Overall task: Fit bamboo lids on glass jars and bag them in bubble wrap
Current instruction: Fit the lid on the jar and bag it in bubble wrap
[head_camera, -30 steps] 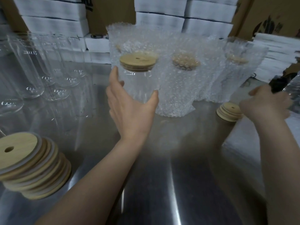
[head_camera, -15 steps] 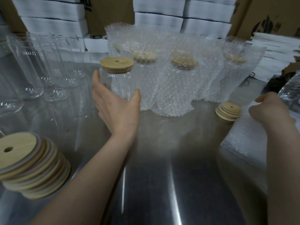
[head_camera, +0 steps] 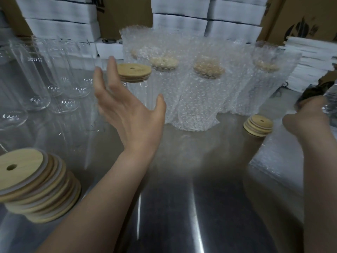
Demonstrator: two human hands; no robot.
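Note:
A glass jar (head_camera: pixel 137 92) with a bamboo lid (head_camera: pixel 134 72) stands on the steel table (head_camera: pixel 182 198), just left of several jars in bubble wrap (head_camera: pixel 198 95). My left hand (head_camera: pixel 127 114) hovers in front of it with fingers spread, apart from the glass and holding nothing. My right hand (head_camera: pixel 308 121) is at the far right with fingers curled, apparently gripping a clear bubble wrap bag (head_camera: pixel 330 105) at the frame edge. Below it lies a flat pile of bubble wrap bags (head_camera: pixel 277 157).
Empty glass jars (head_camera: pixel 36 79) crowd the left side. A tall stack of bamboo lids (head_camera: pixel 36 185) sits at the front left, a small lid stack (head_camera: pixel 259 125) at the right. White boxes (head_camera: pixel 60 24) and cardboard line the back.
My left hand carried the lidded jar leftward, set it beside the wrapped jars and let go, opening. My right hand moved right from the small lid stack and rose.

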